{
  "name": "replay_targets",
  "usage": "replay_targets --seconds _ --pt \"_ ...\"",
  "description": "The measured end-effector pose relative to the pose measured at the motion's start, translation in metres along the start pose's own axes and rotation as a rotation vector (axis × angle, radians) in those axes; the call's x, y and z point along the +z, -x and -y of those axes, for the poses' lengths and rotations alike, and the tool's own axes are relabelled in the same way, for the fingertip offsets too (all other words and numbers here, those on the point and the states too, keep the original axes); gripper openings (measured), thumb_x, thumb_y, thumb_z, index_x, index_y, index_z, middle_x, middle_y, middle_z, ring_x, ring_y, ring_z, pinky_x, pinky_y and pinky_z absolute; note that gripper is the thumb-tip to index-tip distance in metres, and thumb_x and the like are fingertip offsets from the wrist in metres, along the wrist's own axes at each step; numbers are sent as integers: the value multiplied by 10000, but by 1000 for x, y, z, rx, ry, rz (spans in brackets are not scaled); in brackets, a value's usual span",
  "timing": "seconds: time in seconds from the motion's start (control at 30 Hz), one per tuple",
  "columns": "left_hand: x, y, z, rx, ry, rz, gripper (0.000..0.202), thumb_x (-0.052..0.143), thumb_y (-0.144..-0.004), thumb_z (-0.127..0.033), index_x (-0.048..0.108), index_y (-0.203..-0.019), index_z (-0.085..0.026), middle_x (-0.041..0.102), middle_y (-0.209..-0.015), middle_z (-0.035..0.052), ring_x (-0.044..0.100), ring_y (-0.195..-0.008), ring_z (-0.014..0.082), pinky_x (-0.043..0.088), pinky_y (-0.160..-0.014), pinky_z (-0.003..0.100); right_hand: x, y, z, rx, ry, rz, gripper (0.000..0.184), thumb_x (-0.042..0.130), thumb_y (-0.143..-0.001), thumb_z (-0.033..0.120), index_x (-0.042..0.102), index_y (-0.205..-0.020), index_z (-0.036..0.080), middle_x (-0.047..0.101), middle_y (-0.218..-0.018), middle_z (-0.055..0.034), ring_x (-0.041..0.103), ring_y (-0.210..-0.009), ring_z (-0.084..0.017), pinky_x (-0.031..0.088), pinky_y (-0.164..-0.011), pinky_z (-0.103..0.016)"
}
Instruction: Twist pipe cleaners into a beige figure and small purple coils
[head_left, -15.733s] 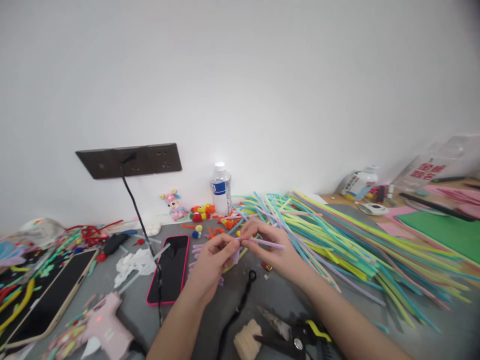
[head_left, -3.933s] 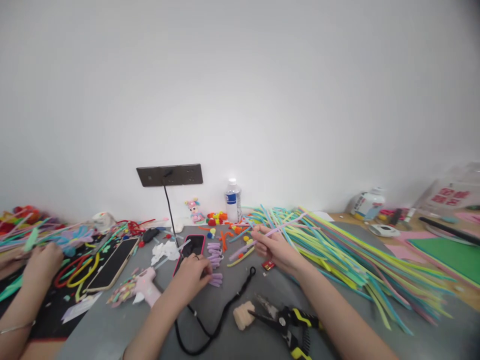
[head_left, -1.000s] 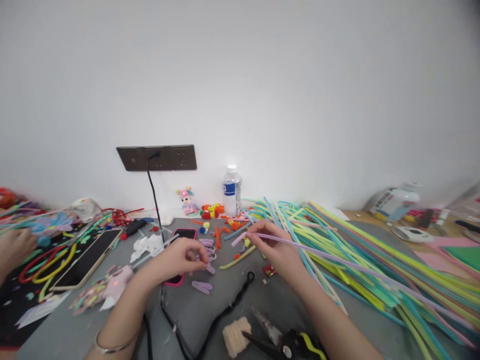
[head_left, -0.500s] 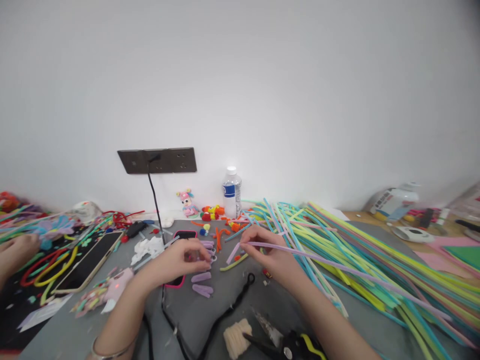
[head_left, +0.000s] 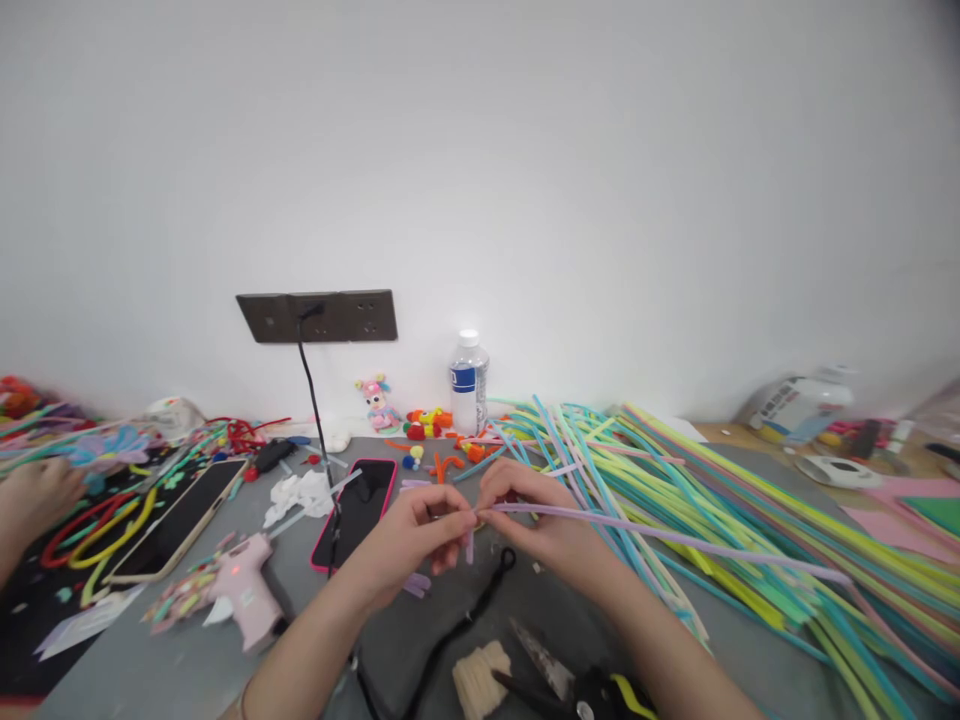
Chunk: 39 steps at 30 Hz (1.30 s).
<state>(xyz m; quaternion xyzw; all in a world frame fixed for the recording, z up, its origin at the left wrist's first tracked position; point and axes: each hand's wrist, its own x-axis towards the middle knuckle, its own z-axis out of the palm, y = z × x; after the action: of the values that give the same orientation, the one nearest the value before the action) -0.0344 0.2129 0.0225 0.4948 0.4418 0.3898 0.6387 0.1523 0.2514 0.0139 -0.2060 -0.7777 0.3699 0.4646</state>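
Note:
Both hands meet at the middle of the grey work surface. My right hand (head_left: pixel 536 510) pinches a long lilac pipe cleaner (head_left: pixel 675 542), whose free length stretches off to the right over the pile. Thumb and fingers of my left hand (head_left: pixel 431 530) are closed on the pipe cleaner's near end, touching my right fingertips; a short lilac piece points down between them. Short folded lilac pieces (head_left: pixel 417 585) lie partly hidden under my left hand. Below the hands are dark-handled pliers or cutters (head_left: pixel 577 690) and a bundle of cream cord (head_left: pixel 480 680).
A pile of coloured pipe cleaners (head_left: pixel 720 510) spreads across the right. On the left are a pink hot glue gun (head_left: pixel 247 590), a pink-cased phone (head_left: pixel 364 505) and a black cable (head_left: pixel 315 400). A bottle (head_left: pixel 469 385) stands by the wall. Another person's hand (head_left: pixel 37 500) is at far left.
My left hand has moved right from above the short lilac pieces to meet my right hand, closing on the pipe cleaner's end. The glue gun and pink-cased phone show more fully.

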Motion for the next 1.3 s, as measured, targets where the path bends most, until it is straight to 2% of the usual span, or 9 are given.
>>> replay_targets --seconds 0.3,0.53,0.63,0.73,0.83,0.93,1.0,1.13,1.3 --pt "17 -1 5 94 240 -233 403 856 -621 -472 631 -660 -140 498 -543 -53 310 -464 33 203 -420 153 5 0 2 -86 72 -86 138 582 -888 120 600 -775 197 625 -755 -15 596 -729 -156 460 -681 -266" --pt "24 -2 12 124 462 -351 383 891 -589 -429 652 -686 -145 532 -608 -48 403 -537 49 301 -455 144 9 2 1 -90 93 -25 50 617 -897 169 659 -907 193 694 -853 -66 649 -796 -190 517 -754 -310" --pt "27 -2 13 85 564 -378 426 910 -539 -443 621 -664 -156 531 -618 -53 446 -567 61 368 -498 156 9 2 -2 -135 149 -14 150 710 -862 256 688 -998 195 715 -912 -89 669 -841 -213 539 -775 -324" --pt "29 -2 15 75 601 -409 450 915 -519 -457 602 -660 -166 526 -625 -57 459 -581 68 398 -526 169 8 3 -4 -184 188 -30 158 695 -882 271 715 -1024 206 725 -908 -92 687 -841 -208 556 -756 -306" --pt "27 -2 16 112 524 -393 428 894 -557 -473 614 -659 -167 520 -609 -58 433 -560 66 370 -506 169 4 3 -3 -170 169 -99 117 673 -896 211 745 -988 209 740 -896 -83 702 -827 -192 560 -752 -286" --pt "22 -2 14 187 256 -379 376 847 -630 -491 661 -671 -166 542 -578 -47 413 -520 66 338 -481 174 -2 2 -2 -127 144 -160 90 676 -893 208 765 -910 214 747 -818 -61 700 -757 -181 553 -701 -278" --pt "19 -2 12 247 67 -380 328 836 -648 -466 707 -722 -174 616 -616 -20 481 -540 89 379 -509 191 -6 0 -2 -108 99 -178 101 678 -897 254 768 -867 218 746 -764 -49 691 -708 -178 546 -665 -281" --pt "15 1 11 306 -146 -378 233 807 -683 -399 763 -786 -195 744 -753 45 644 -674 183 484 -625 257 -9 -1 -3 -34 27 -141 194 673 -898 368 778 -835 217 751 -733 -51 683 -686 -188 538 -655 -302" --pt "12 5 14 323 -238 -384 194 787 -700 -393 790 -785 -218 744 -655 42 663 -589 206 485 -570 280 -8 1 -6 23 -16 -80 272 661 -893 441 782 -815 210 751 -730 -64 674 -686 -197 528 -651 -320"
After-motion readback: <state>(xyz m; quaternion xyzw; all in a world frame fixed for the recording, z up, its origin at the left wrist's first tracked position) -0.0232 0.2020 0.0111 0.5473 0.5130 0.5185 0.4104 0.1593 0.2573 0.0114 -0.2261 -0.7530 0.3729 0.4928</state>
